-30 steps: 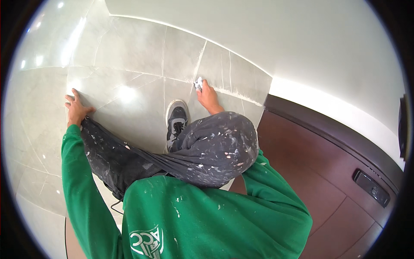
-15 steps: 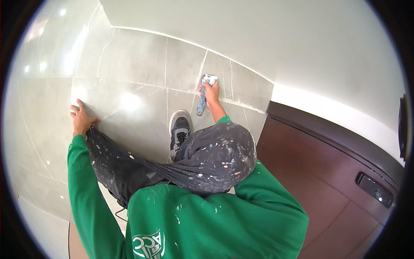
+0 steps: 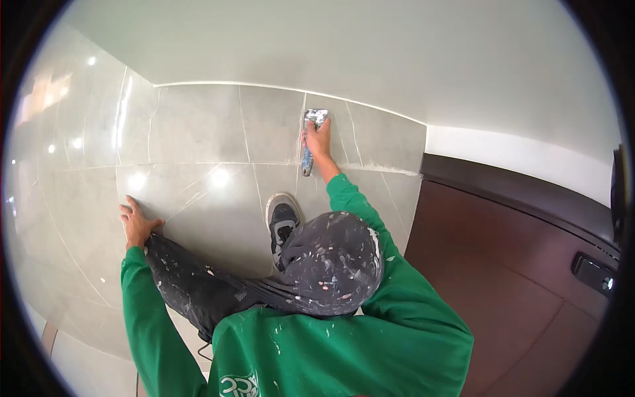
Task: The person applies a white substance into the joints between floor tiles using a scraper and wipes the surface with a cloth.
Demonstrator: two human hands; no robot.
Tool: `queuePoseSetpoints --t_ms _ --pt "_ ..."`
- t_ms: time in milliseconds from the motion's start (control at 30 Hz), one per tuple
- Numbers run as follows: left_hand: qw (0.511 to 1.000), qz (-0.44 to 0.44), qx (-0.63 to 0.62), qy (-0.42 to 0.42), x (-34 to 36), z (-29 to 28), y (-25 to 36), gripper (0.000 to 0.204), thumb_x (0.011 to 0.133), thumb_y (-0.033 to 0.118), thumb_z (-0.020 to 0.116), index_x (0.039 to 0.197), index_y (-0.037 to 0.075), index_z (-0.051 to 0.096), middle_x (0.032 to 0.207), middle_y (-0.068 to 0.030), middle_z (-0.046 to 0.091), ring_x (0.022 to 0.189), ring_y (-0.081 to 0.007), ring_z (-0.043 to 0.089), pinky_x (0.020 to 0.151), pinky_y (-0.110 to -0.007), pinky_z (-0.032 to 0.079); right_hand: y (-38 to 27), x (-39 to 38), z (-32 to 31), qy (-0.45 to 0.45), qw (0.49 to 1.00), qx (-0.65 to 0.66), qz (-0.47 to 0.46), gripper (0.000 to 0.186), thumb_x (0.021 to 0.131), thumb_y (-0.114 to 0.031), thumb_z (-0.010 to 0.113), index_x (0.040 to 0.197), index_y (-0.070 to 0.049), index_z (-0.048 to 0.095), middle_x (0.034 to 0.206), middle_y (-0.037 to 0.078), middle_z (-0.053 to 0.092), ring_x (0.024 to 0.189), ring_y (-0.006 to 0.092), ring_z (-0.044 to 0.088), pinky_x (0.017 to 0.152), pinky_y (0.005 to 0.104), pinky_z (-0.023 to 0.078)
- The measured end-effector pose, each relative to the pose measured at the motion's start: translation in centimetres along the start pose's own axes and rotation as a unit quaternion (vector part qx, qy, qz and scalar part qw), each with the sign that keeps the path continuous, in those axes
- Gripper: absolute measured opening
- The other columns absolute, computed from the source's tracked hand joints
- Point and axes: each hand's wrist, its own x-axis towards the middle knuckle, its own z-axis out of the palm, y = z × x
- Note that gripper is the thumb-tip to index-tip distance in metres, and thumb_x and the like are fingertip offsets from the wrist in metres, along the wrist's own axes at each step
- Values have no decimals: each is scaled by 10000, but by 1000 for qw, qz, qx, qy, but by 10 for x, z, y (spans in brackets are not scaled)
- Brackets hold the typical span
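My right hand (image 3: 318, 140) is closed round the blue, stained handle of a putty knife (image 3: 317, 116). Its wide blade, smeared with white, points away from me toward the wall and is low over or on the grey tile, just right of a tile joint. I cannot tell whether the blade's edge touches the floor. Farther left, my left hand (image 3: 137, 223) has its fingers spread beside my bent left knee, over the tiles; it holds nothing.
Grey tiled floor (image 3: 198, 126) runs up to a pale wall (image 3: 264, 49). Whitish residue (image 3: 380, 169) lies along a joint at right. A dark brown door (image 3: 476, 264) with a black handle plate (image 3: 594, 272) stands on the right. My shoe (image 3: 283, 221) is close in front.
The head view has shifted, so floor and body appear lower. My right hand with the putty knife has slid a little nearer the wall. The left hand stays by the knee.
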Motion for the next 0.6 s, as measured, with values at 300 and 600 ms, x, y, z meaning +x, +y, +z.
queuePoseSetpoints --t_ms 300,600 --pt "1000 -13 3 -4 -5 -5 5 1514 541 310 1005 1618 65 -32 1604 -415 61 1455 -610 201 1165 -555 372 -4 5 13 18 1000 0 -17 271 997 -89 560 1152 -34 344 707 120 613 475 201 586 406 363 455" --pt "1000 -2 7 -8 -2 0 0 1492 576 339 989 1618 75 -46 1613 -403 50 1466 -613 160 1189 -553 338 0 35 11 20 996 -80 -38 365 978 -105 577 1254 -7 359 842 235 670 665 357 689 601 467 536"
